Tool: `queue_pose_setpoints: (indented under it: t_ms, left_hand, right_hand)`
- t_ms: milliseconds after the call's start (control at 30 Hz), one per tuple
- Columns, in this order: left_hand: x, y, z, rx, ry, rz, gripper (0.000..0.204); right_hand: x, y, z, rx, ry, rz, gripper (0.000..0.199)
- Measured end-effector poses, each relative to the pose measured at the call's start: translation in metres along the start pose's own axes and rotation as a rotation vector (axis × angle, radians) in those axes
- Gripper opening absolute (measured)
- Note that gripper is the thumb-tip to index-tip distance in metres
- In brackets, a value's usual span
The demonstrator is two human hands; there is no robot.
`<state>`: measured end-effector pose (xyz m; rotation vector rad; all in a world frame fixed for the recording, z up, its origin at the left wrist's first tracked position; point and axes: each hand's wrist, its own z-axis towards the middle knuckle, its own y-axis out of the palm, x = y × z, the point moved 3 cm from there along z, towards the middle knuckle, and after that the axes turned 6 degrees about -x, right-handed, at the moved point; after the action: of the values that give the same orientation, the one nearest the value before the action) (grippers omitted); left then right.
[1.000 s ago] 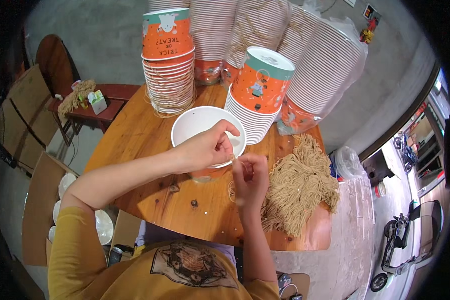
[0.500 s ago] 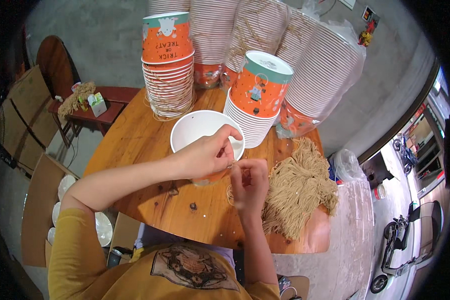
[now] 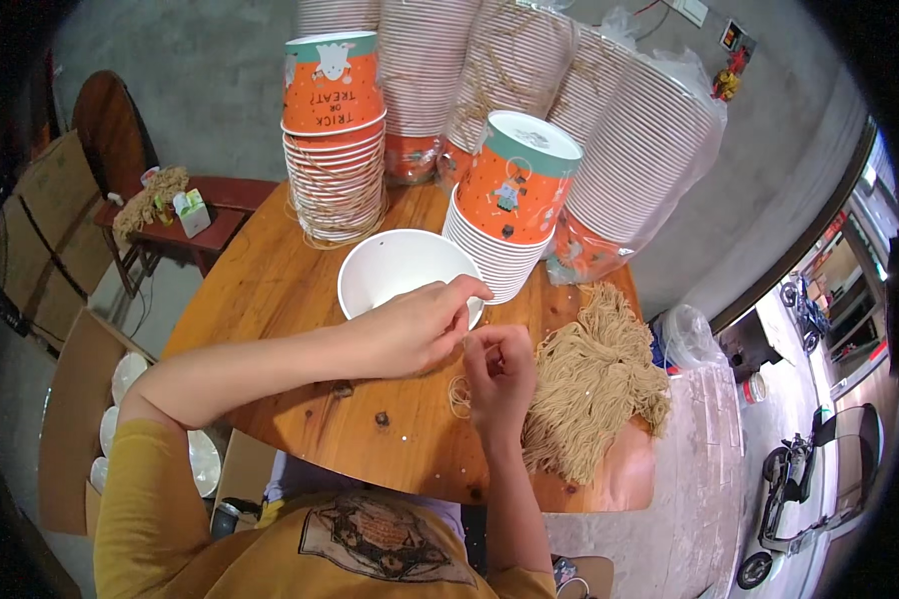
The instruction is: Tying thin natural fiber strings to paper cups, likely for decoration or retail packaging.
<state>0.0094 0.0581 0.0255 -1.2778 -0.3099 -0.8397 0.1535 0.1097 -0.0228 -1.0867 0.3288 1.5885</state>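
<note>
A paper bucket [image 3: 390, 262] with a white inside stands on the wooden table, its mouth up and tilted toward me. My left hand [image 3: 420, 324] reaches across its near side, fingers closed at the right part of the rim; the fingertips are partly hidden. Just right of the rim, my right hand [image 3: 501, 374] pinches thumb against fingers on what looks like a thin cord. A small loop of tan cord [image 3: 458, 397] hangs or lies beside that hand. Right of it spreads a bundle of tan cords [image 3: 597, 384].
Upside-down orange buckets form a stack [image 3: 514, 190] behind the bucket, with a corded stack [image 3: 334, 130] to its left. Tall plastic-wrapped stacks [image 3: 634, 150] line the back. A cardboard box [image 3: 70, 429] with white buckets stands at lower left; a red bench [image 3: 225, 205] is beyond.
My left index finger has straightened out over the bucket's rim, and the hands have drawn slightly apart. The right hand keeps its pinch. The whole view has shifted a little.
</note>
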Motion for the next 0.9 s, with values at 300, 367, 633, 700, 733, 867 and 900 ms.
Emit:
queue_pose_setpoints:
  t_ms: [300,367,633,700,733,867,900]
  left_hand:
    - [-0.002,-0.003,0.003,-0.136,-0.278,-0.129,0.027]
    - [-0.007,-0.001,0.0,-0.116,-0.278,-0.096,0.023]
    - [-0.003,0.0,-0.001,-0.074,-0.129,0.146,0.01]
    - [-0.002,-0.001,-0.001,-0.082,-0.131,0.108,0.011]
    - [-0.003,-0.002,-0.002,-0.085,-0.136,0.072,0.011]
    - [-0.002,-0.003,-0.001,-0.07,-0.155,0.054,0.013]
    - [-0.001,-0.004,0.0,-0.064,-0.166,0.018,0.013]
  right_hand:
    - [0.018,0.006,-0.005,0.008,0.122,0.341,0.004]
    - [0.017,0.008,-0.008,-0.004,0.134,0.383,0.003]
    - [0.022,0.006,-0.019,0.002,0.22,0.434,0.004]
    - [0.02,0.005,-0.021,0.007,0.248,0.454,0.004]
    - [0.019,0.006,-0.021,0.008,0.275,0.476,0.005]
    - [0.018,0.004,-0.024,0.003,0.274,0.407,0.005]
    - [0.022,0.005,-0.025,0.017,0.208,0.366,0.005]
